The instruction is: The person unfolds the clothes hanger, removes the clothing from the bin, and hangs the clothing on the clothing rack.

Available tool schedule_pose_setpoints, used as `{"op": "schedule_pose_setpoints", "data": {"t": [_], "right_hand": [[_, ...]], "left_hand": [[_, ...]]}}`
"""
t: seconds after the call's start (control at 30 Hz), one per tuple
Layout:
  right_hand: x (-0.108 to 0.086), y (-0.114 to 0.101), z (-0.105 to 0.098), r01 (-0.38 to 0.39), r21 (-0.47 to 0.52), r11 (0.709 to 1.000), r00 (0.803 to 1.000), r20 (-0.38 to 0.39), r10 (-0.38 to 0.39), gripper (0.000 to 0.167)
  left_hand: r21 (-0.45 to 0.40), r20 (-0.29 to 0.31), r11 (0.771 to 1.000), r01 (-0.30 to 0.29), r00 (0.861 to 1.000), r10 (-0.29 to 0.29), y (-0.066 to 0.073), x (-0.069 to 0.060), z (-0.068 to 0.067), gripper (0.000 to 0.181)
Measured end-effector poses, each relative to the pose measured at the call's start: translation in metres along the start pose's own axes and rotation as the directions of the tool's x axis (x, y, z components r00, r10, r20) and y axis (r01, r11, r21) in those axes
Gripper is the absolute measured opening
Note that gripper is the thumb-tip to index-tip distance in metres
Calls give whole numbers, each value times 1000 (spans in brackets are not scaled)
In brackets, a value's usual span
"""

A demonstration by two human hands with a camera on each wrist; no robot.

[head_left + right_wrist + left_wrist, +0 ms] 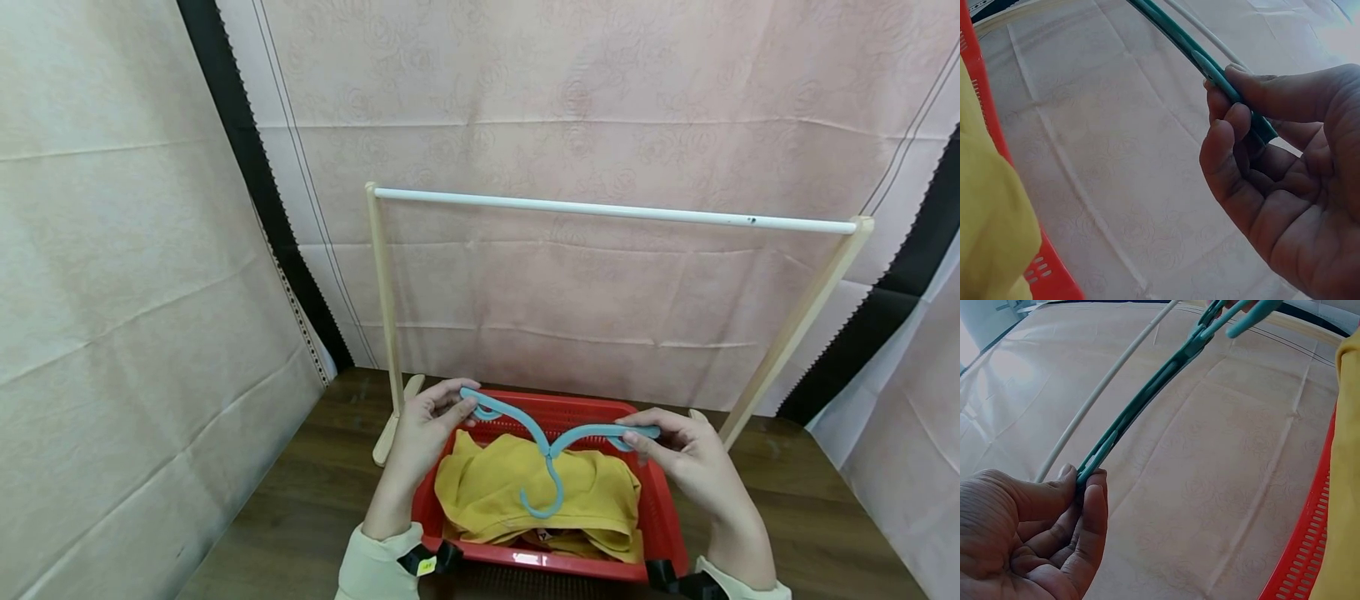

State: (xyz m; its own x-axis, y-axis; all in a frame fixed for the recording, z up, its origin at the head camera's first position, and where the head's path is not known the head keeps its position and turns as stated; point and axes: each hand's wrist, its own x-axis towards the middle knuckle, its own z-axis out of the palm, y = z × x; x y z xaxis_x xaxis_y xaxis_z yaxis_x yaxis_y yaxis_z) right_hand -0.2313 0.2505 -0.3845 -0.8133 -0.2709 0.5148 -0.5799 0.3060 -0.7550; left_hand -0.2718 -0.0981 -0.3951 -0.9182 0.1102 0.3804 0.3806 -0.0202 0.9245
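A light blue clothes hanger (550, 448) is held between both hands above a red basket (667, 525), its hook pointing down toward the person. My left hand (431, 433) pinches one arm's end between thumb and fingers; the left wrist view shows that grip on the hanger (1141, 403) closely. At the other arm's end, my right hand (693, 462) pinches with thumb and fingers, also seen around the hanger (1200, 59) in the right wrist view. Beneath the hanger, a crumpled yellow garment (480, 492) fills much of the basket. Its exact kind is hidden by the folds.
Behind the basket stands a rack with a white horizontal rod (615, 210) on two pale wooden posts (798, 329). The basket sits on a dark wooden table (285, 533). Pale patterned cloth (585, 100) walls enclose the back and sides.
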Motion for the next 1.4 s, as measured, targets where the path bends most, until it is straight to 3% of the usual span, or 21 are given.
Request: {"op": "schedule_pose_setpoints", "data": {"t": [0.13, 0.37, 0.57, 0.7, 0.9, 1.1, 1.3, 1.4], "right_hand": [[1, 1, 2, 32, 10, 999, 999, -4, -32, 20], [3, 6, 7, 119, -43, 992, 993, 13, -119, 50], [6, 9, 6, 223, -191, 956, 970, -52, -237, 44], [6, 10, 4, 284, -204, 937, 952, -55, -300, 41], [3, 9, 3, 176, -193, 965, 980, -58, -190, 31], [1, 8, 4, 129, -222, 966, 983, -97, -153, 27], [1, 8, 4, 115, -160, 980, 988, -85, -130, 24], [2, 8, 3, 104, -142, 984, 991, -70, -115, 23]], "left_hand": [[-33, -9, 999, 27, 1000, -28, 0, 1, 1, 20], [-95, -21, 991, 90, 996, -92, 0, 3, 1, 22], [-113, -19, 986, 126, 992, -129, -1, 4, -1, 23], [-114, -12, 986, 121, 992, -123, -2, 4, -1, 25], [-111, 3, 990, 89, 996, -89, -4, 3, -2, 27], [-80, 22, 995, 52, 998, -51, -3, 0, -4, 22], [81, 47, 995, -56, 998, 53, -3, -1, -4, 16], [138, 51, 988, -76, 996, 70, -2, -2, -3, 13]]}}
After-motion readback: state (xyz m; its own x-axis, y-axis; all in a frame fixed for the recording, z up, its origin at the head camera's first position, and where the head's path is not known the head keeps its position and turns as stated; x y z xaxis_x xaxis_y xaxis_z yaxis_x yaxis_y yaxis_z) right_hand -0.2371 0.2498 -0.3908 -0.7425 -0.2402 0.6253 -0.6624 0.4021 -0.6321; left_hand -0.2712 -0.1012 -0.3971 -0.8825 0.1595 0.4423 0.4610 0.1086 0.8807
